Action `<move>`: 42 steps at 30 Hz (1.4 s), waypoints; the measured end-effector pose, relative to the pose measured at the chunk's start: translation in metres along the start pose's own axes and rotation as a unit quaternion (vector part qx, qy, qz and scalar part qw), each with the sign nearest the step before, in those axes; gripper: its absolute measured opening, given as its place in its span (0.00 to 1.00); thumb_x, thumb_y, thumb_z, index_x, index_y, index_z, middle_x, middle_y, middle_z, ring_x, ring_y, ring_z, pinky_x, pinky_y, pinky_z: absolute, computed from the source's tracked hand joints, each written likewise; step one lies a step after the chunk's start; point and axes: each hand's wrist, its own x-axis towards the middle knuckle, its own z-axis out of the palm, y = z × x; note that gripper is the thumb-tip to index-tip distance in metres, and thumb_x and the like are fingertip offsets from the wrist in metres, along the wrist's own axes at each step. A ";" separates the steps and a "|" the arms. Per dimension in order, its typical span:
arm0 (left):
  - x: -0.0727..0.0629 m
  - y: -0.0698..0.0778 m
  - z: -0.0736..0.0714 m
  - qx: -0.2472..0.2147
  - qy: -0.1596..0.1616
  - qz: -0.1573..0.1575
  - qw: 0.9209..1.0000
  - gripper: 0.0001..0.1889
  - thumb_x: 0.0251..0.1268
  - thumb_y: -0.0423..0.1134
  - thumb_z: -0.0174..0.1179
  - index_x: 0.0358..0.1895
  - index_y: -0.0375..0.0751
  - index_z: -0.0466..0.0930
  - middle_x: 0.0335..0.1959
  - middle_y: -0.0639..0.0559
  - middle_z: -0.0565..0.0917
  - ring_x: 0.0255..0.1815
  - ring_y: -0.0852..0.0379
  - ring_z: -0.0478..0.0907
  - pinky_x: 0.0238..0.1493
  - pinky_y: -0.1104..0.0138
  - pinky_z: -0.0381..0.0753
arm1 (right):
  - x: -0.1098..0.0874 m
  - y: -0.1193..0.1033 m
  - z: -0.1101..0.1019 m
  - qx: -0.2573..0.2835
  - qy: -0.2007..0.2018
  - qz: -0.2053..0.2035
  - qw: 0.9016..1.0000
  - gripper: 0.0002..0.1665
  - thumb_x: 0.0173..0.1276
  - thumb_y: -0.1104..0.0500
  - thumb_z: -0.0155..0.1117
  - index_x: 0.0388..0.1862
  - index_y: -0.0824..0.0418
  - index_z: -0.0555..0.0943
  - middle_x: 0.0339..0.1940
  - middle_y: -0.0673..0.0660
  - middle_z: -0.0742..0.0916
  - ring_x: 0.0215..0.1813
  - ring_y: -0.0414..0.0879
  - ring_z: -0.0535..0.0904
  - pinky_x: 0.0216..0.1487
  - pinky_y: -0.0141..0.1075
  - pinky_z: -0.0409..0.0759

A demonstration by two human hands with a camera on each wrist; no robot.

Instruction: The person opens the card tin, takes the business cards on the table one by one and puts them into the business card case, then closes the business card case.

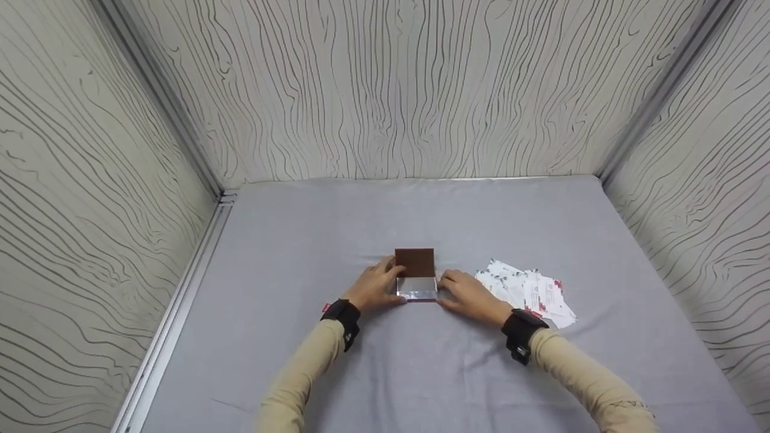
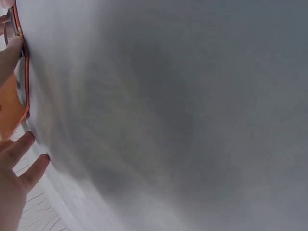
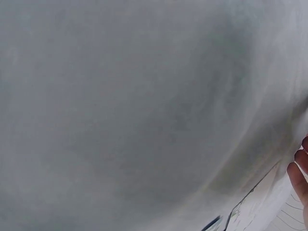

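A brown card case [image 1: 415, 261] stands opened on the grey cloth, its lid raised at the back and its shiny metallic inside facing up. At its left side is my left hand [image 1: 377, 285], holding it with the thumb at the front corner and a finger against the lid. My right hand [image 1: 468, 293] holds the opposite edge with bent fingers and thumb. In the left wrist view, the case's reddish-brown rim [image 2: 26, 82] shows at the far left. Only a few fingertips [image 3: 297, 178] of the right hand appear in the right wrist view.
Several white printed cards [image 1: 511, 285], some with red patterns, lie loosely spread just right of my right hand. Grey cloth [image 1: 313, 234] covers the table. Panels with a wood-grain pattern [image 1: 409, 90] rise at the back and both sides, and a metal rail [image 1: 174, 319] runs along the left edge.
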 end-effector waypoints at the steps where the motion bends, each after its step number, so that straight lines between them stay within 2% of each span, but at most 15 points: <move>1: -0.001 0.000 0.001 0.004 -0.002 0.000 1.000 0.38 0.56 0.57 0.70 0.68 0.44 0.71 0.74 0.38 0.62 0.70 0.45 0.66 0.69 0.53 0.63 | 0.000 0.000 0.000 -0.002 -0.001 0.001 1.000 0.16 0.63 0.55 0.71 0.44 0.64 0.83 0.42 0.56 0.81 0.45 0.51 0.78 0.49 0.46 0.77; 6: -0.006 0.001 0.004 0.044 0.011 0.024 0.999 0.31 0.59 0.57 0.68 0.62 0.43 0.78 0.67 0.42 0.73 0.69 0.47 0.67 0.66 0.53 0.66 | -0.001 0.000 -0.001 -0.011 -0.001 -0.002 1.000 0.15 0.64 0.54 0.72 0.42 0.64 0.83 0.41 0.56 0.81 0.44 0.50 0.77 0.47 0.45 0.77; 11: -0.008 0.002 0.004 0.057 0.029 0.041 0.997 0.28 0.60 0.55 0.68 0.59 0.41 0.80 0.64 0.43 0.76 0.67 0.48 0.69 0.63 0.51 0.69 | -0.001 0.001 -0.001 -0.018 0.002 -0.013 1.000 0.14 0.63 0.54 0.72 0.39 0.63 0.82 0.39 0.55 0.80 0.41 0.50 0.76 0.44 0.45 0.76; 19: -0.010 0.003 0.006 0.072 0.026 0.035 0.996 0.30 0.62 0.56 0.66 0.60 0.38 0.79 0.63 0.44 0.76 0.67 0.48 0.70 0.64 0.54 0.69 | -0.001 -0.001 0.000 -0.016 0.001 -0.006 1.000 0.12 0.64 0.55 0.71 0.39 0.63 0.83 0.38 0.54 0.80 0.39 0.50 0.77 0.43 0.45 0.77; 23: -0.011 0.004 0.007 0.077 0.031 0.037 0.996 0.31 0.60 0.56 0.68 0.60 0.38 0.78 0.63 0.44 0.76 0.67 0.49 0.70 0.64 0.54 0.69 | 0.000 -0.002 -0.001 -0.021 0.002 -0.010 1.000 0.09 0.64 0.56 0.71 0.34 0.62 0.83 0.35 0.53 0.80 0.36 0.48 0.76 0.39 0.44 0.76; 30: -0.009 0.006 0.008 0.070 0.040 0.028 0.996 0.32 0.64 0.54 0.65 0.64 0.36 0.74 0.62 0.44 0.77 0.64 0.49 0.73 0.63 0.54 0.70 | 0.000 0.000 0.003 -0.028 0.035 -0.035 0.998 0.07 0.62 0.60 0.73 0.27 0.60 0.84 0.29 0.52 0.78 0.31 0.47 0.74 0.33 0.43 0.74; 33: -0.009 0.004 0.010 0.070 0.057 0.032 0.995 0.32 0.64 0.52 0.66 0.63 0.33 0.74 0.59 0.41 0.78 0.60 0.47 0.77 0.61 0.55 0.72 | 0.001 0.001 0.005 -0.032 0.049 -0.035 0.998 0.07 0.61 0.60 0.73 0.26 0.59 0.84 0.28 0.51 0.78 0.30 0.46 0.74 0.33 0.42 0.74; 37: -0.009 0.003 0.012 0.080 0.094 0.053 0.991 0.28 0.62 0.49 0.68 0.56 0.31 0.77 0.52 0.42 0.81 0.51 0.47 0.81 0.53 0.55 0.78 | 0.002 0.001 0.004 -0.026 0.050 -0.031 0.998 0.06 0.62 0.59 0.73 0.27 0.59 0.85 0.28 0.50 0.79 0.30 0.46 0.74 0.33 0.41 0.75; 42: -0.010 0.005 0.011 0.089 0.104 0.059 0.989 0.25 0.62 0.50 0.68 0.52 0.33 0.80 0.50 0.45 0.81 0.48 0.50 0.81 0.50 0.57 0.79 | 0.002 0.004 -0.006 0.010 0.030 -0.029 0.999 0.04 0.63 0.62 0.71 0.34 0.62 0.87 0.33 0.54 0.83 0.37 0.49 0.79 0.40 0.44 0.79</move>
